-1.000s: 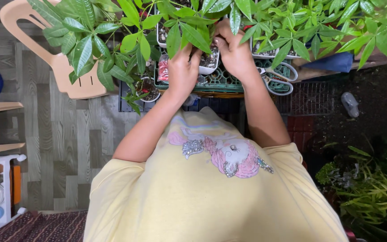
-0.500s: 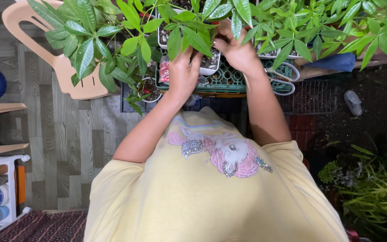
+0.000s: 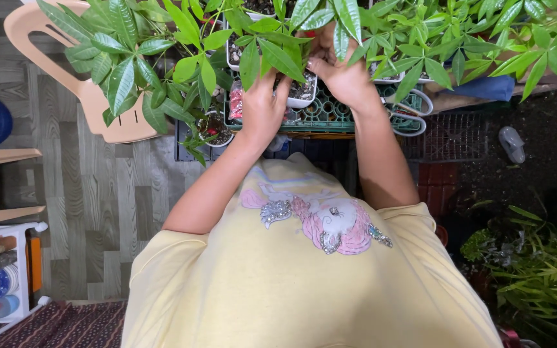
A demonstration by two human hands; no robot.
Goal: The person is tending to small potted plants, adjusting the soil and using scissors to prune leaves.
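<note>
My left hand (image 3: pixel 262 106) grips the near side of a small white pot (image 3: pixel 302 90) filled with pebbly soil. The pot stands on a green plastic crate (image 3: pixel 323 116). My right hand (image 3: pixel 343 74) is curled over the pot's right side under the leaves, fingers bent at the plant's base. Large green leaves (image 3: pixel 272 45) of the plant hide the fingertips and most of the pot. A red packet (image 3: pixel 235 103) lies on the crate just left of my left hand.
Scissors with white handles (image 3: pixel 407 113) lie on the crate's right end. More potted plants (image 3: pixel 459 38) crowd the back. A beige plastic chair (image 3: pixel 91 96) stands left, a small pot (image 3: pixel 213 129) beside it, a wire grid (image 3: pixel 449 138) and leafy plants (image 3: pixel 536 277) at right.
Both hands stay on the white pot. The right hand has shifted slightly up and deeper under the leaves; the view has drifted a little.
</note>
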